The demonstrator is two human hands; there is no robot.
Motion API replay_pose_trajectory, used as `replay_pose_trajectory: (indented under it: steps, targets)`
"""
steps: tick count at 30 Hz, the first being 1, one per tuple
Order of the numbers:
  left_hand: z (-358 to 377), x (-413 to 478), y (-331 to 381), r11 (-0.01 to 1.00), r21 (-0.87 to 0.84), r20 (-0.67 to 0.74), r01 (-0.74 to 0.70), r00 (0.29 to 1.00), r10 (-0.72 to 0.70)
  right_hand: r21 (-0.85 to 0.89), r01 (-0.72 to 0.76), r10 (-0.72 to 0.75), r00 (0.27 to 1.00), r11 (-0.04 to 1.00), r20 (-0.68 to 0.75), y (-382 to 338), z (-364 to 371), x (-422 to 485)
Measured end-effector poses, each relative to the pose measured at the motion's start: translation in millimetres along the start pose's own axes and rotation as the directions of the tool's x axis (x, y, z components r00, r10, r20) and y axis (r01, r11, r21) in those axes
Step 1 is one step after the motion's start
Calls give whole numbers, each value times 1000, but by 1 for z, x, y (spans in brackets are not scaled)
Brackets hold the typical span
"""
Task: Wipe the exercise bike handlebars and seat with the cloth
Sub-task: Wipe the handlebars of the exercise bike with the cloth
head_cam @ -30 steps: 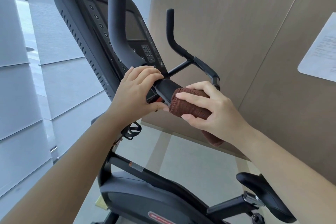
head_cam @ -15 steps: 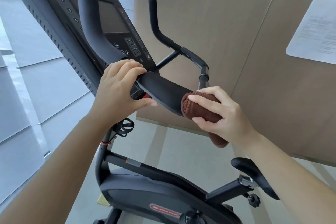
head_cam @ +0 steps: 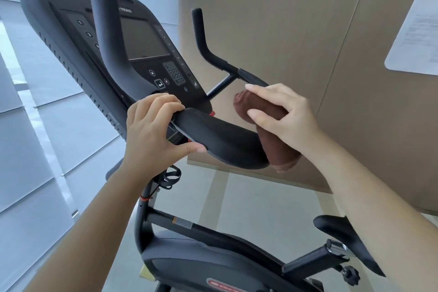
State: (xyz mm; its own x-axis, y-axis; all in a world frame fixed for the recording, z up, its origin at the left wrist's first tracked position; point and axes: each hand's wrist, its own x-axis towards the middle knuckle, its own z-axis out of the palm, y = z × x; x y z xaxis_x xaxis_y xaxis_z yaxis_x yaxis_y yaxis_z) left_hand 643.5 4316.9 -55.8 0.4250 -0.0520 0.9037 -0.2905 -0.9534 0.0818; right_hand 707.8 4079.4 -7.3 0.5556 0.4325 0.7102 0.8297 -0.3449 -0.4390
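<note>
- Your left grip [head_cam: 151, 130] clamps the handlebar pad [head_cam: 222, 140], fingers curled over its top and thumb pressed underneath; the forearm reaches up from lower left.
- Your right grip [head_cam: 289, 121] holds the cloth [head_cam: 277, 152], fingers wrapped round it; the forearm comes from lower right.

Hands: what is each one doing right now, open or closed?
Left hand: closed, grips the handlebar.
Right hand: closed, holds the cloth.

Two bare arms, seen from the wearer's own head.
The left hand [head_cam: 151, 130] and right hand [head_cam: 289, 116] are uncovered, as are the smooth, slender left forearm [head_cam: 94, 232] and right forearm [head_cam: 369, 197]; the fingernails are short, rounded and plain, clearest on the left thumb [head_cam: 195, 149].
</note>
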Motion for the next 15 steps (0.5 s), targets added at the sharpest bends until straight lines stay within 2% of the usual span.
replay_pose_trajectory:
  steps: [2, 4, 8, 12, 15]
  targets:
    - [0, 1, 1, 1000, -3, 6, 15, 1000, -15, 14, -31, 27, 976, 999, 214, -7, 17, 8]
    - [-1, 0, 2, 1000, -6, 18, 17, 1000, -17, 41, -57, 40, 938, 998, 346, -5, 25, 10]
    - [-6, 2, 7, 1000, 12, 64, 25, 998, -26, 74, 14, -42, 914, 997, 402, 9, 17, 12]
    - [-11, 2, 14, 997, 54, 123, 50, 991, -57, 95, 114, -143, 905, 989, 400, 28, 8, 7]
    - [-15, 3, 19, 991, 115, 177, 70, 980, -90, 88, 139, -163, 898, 986, 410, 47, -3, 3]
